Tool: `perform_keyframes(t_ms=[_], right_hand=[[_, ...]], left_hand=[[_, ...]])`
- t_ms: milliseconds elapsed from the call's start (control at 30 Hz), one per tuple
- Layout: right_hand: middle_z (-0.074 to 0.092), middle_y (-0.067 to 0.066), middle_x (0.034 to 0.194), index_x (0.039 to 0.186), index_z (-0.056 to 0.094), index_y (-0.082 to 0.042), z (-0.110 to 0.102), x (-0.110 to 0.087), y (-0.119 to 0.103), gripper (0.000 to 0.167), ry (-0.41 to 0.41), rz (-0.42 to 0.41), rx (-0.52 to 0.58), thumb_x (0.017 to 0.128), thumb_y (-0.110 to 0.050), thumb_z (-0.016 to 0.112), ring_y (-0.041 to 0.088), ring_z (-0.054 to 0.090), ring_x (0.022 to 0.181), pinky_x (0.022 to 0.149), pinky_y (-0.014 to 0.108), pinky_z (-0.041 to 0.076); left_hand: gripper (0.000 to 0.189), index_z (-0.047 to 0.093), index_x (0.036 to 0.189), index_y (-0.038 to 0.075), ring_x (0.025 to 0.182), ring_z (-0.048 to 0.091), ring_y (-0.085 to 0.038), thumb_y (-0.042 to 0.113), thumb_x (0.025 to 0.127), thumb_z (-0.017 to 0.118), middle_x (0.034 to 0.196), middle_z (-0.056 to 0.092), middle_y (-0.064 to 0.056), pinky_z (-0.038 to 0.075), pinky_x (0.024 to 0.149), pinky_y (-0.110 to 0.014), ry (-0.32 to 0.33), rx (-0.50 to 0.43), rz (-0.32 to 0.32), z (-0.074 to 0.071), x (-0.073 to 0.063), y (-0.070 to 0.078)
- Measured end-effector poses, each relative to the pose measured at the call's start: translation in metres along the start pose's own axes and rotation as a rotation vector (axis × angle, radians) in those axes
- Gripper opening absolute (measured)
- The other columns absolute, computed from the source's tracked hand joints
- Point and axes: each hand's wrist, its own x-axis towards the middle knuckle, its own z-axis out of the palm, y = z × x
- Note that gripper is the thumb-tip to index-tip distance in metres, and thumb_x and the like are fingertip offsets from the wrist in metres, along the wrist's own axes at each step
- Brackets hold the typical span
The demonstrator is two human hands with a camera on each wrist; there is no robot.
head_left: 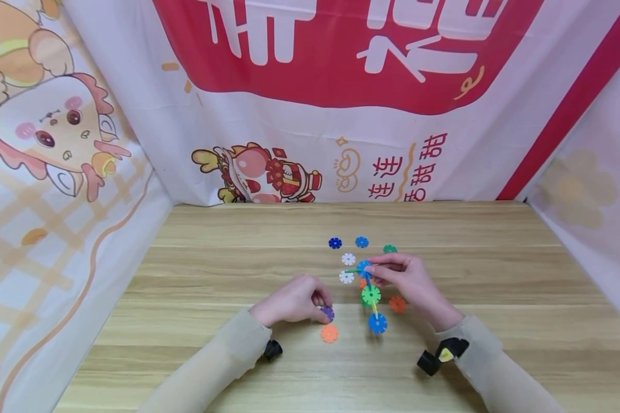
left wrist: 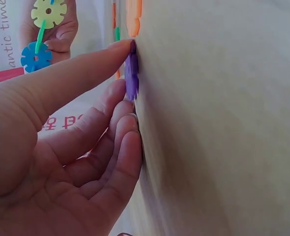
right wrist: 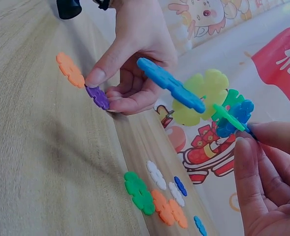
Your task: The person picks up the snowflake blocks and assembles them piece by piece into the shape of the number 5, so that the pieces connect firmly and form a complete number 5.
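Observation:
My left hand is low over the table, thumb and index finger pinching a purple snowflake disc by its edges. In the left wrist view the purple disc lies along the tabletop between the fingertips. Beside it is a flat orange disc. Raised above the table, my right hand pinches a chain of interlocked snowflake discs by its far end. In the right wrist view this chain shows a yellow disc, green pieces and a blue disc sticking out toward the left hand.
Loose discs lie beyond and under the chain: a dark blue disc, a blue disc, white discs, a green disc and an orange-red disc. Printed cloth hangs behind the wooden table and at both sides.

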Motion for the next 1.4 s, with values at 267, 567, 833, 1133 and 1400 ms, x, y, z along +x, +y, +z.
perform_keyframes(t_ms=[267, 567, 833, 1133, 1400], right_hand=[[0.073, 0.015, 0.104, 0.117, 0.071, 0.003, 0.0, 0.001, 0.001, 0.029, 0.002, 0.006, 0.003, 0.095, -0.016, 0.075, 0.023, 0.072, 0.084, 0.083, 0.045, 0.059], [0.073, 0.015, 0.104, 0.117, 0.071, 0.003, -0.001, 0.0, 0.001, 0.031, 0.009, 0.004, 0.001, 0.095, -0.017, 0.075, 0.024, 0.072, 0.085, 0.082, 0.041, 0.06], [0.073, 0.015, 0.102, 0.117, 0.071, 0.004, 0.0, 0.0, 0.0, 0.03, 0.005, 0.002, 0.001, 0.096, -0.017, 0.075, 0.026, 0.072, 0.085, 0.081, 0.04, 0.06], [0.073, 0.015, 0.102, 0.117, 0.072, 0.002, 0.002, -0.002, -0.001, 0.03, -0.004, 0.001, -0.013, 0.095, -0.018, 0.076, 0.028, 0.072, 0.086, 0.081, 0.042, 0.06], [0.072, 0.015, 0.108, 0.117, 0.072, 0.001, 0.003, -0.003, -0.001, 0.029, -0.016, -0.021, -0.025, 0.095, -0.018, 0.076, 0.028, 0.071, 0.091, 0.083, 0.039, 0.059]], left_hand=[[0.02, 0.072, 0.095, 0.012, 0.075, 0.064, -0.012, 0.005, 0.082, 0.086, 0.083, 0.068, 0.004, 0.055, 0.064, -0.028, 0.025, -0.117, 0.012, 0.002, 0.001, -0.004], [0.011, 0.073, 0.098, 0.013, 0.085, 0.07, -0.018, 0.01, 0.089, 0.079, 0.089, 0.073, 0.005, 0.056, 0.076, -0.031, 0.2, -0.284, 0.032, -0.01, 0.001, 0.0], [0.014, 0.069, 0.106, 0.01, 0.089, 0.073, -0.033, 0.016, 0.095, 0.075, 0.088, 0.076, 0.002, 0.056, 0.081, -0.05, 0.251, -0.422, -0.016, -0.015, 0.002, 0.013], [0.014, 0.07, 0.107, 0.009, 0.087, 0.072, -0.037, 0.015, 0.095, 0.074, 0.086, 0.075, 0.001, 0.057, 0.081, -0.054, 0.292, -0.455, -0.027, -0.012, 0.004, 0.018], [0.012, 0.074, 0.105, 0.012, 0.085, 0.072, -0.036, 0.019, 0.095, 0.076, 0.084, 0.075, 0.002, 0.057, 0.078, -0.055, 0.306, -0.437, -0.004, -0.01, 0.007, 0.018]])
